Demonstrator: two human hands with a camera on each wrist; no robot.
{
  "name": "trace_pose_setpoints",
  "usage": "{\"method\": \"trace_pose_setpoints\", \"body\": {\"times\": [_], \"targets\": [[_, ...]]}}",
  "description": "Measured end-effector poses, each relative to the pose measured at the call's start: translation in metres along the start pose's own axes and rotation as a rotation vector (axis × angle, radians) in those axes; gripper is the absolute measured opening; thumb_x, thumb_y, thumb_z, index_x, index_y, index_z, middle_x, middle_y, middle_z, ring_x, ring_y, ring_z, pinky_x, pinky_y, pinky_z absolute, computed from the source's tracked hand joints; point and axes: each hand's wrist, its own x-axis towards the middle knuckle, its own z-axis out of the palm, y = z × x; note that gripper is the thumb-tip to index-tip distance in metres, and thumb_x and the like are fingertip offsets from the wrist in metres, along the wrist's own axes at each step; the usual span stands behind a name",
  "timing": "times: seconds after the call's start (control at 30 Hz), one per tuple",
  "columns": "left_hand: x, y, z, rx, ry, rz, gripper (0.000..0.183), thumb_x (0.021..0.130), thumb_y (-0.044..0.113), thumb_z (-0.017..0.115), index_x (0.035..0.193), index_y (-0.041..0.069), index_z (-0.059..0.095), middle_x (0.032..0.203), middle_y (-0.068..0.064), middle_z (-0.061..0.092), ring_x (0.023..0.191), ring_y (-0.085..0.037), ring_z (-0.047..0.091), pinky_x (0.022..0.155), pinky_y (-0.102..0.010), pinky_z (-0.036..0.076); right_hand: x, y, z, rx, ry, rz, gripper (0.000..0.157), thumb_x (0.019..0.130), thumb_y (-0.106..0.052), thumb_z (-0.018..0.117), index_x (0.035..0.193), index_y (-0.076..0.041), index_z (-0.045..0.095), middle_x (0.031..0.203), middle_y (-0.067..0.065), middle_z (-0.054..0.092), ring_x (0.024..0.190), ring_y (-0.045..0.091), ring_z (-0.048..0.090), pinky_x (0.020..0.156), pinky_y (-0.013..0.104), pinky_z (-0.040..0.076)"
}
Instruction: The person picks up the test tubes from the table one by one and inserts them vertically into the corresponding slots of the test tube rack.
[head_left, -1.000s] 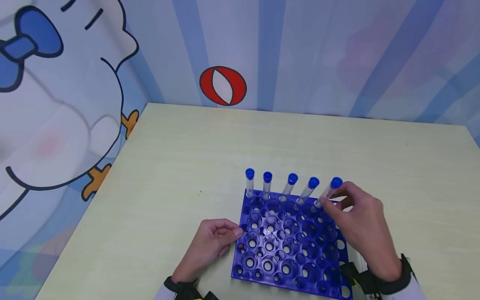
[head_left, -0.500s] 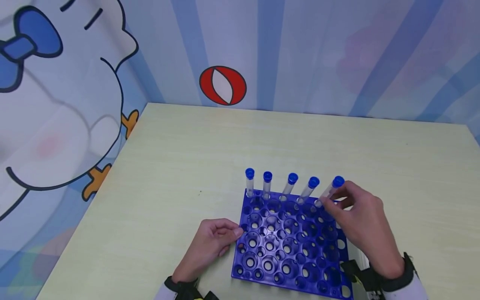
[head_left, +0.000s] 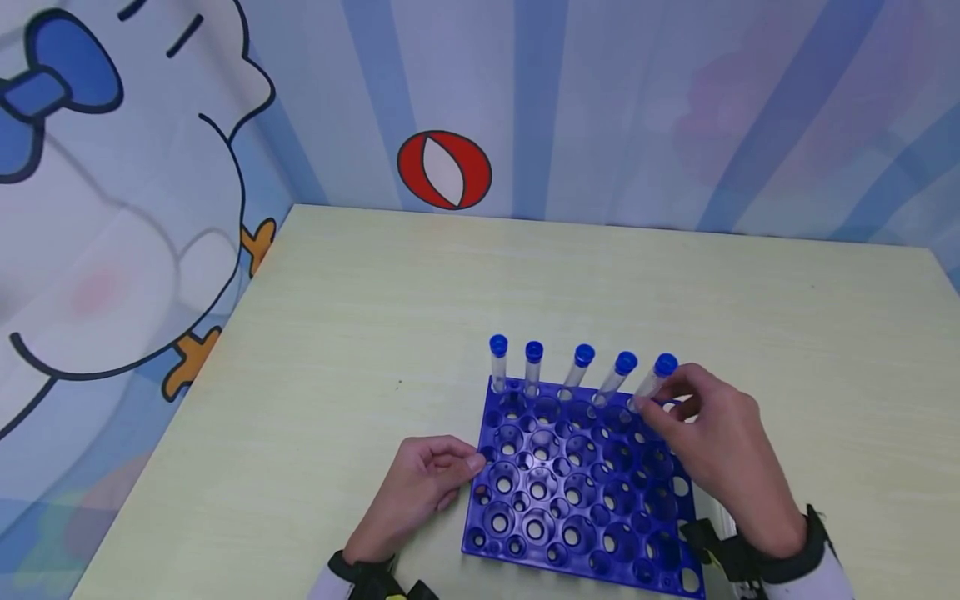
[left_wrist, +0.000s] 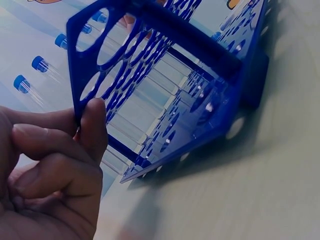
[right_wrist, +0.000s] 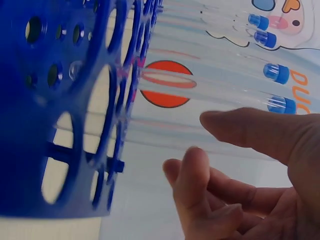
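Observation:
A blue tube rack (head_left: 540, 500) stands on the table, with a row of clear, blue-capped test tubes along its far edge. My left hand (head_left: 435, 475) pinches the rack's left edge; in the left wrist view, its thumb (left_wrist: 93, 125) lies against a corner of the upper plate. At the far right corner my right hand (head_left: 723, 437) holds the rightmost test tube (head_left: 651, 383) between thumb and fingertips, below its cap. From the right wrist view, that tube passes between the thumb (right_wrist: 235, 127) and fingers, its cap hidden behind the hand.
The other tubes, such as the leftmost test tube (head_left: 498, 364), lean at differing angles. Many round holes cover the rack's upper plate. Behind the pale table (head_left: 337, 333) rises a printed wall (head_left: 600, 108), with a cartoon panel (head_left: 127, 250) at the left.
The rightmost tube's cap shifts slightly right, then back left and a little down, with the right hand following slightly. My left hand and the rack stay put.

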Motion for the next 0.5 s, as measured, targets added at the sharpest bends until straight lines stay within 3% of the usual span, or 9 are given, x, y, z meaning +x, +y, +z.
{"method": "trace_pose_setpoints", "body": {"times": [0.27, 0.5], "targets": [[0.002, -0.002, 0.000, 0.011, 0.010, -0.009, 0.030, 0.084, 0.024, 0.067, 0.096, -0.003, 0.065, 0.068, -0.006, 0.058, 0.045, -0.008, 0.039, 0.043, -0.018, 0.031, -0.008, 0.005, -0.009, -0.010, -0.030, 0.074, 0.053, 0.086, -0.046, 0.060, 0.113, -0.002, 0.055, 0.101, 0.017, 0.062, 0.083, 0.027, 0.061, 0.057, 0.031, 0.048], [0.002, -0.001, 0.000, 0.020, 0.017, -0.018, 0.028, 0.084, 0.023, 0.067, 0.096, -0.002, 0.065, 0.068, -0.005, 0.059, 0.046, -0.008, 0.039, 0.043, -0.018, 0.031, -0.025, 0.029, -0.015, 0.003, 0.003, 0.224, 0.055, 0.085, -0.052, 0.057, 0.113, -0.004, 0.057, 0.103, 0.017, 0.062, 0.085, 0.029, 0.059, 0.054, 0.030, 0.046]]}}
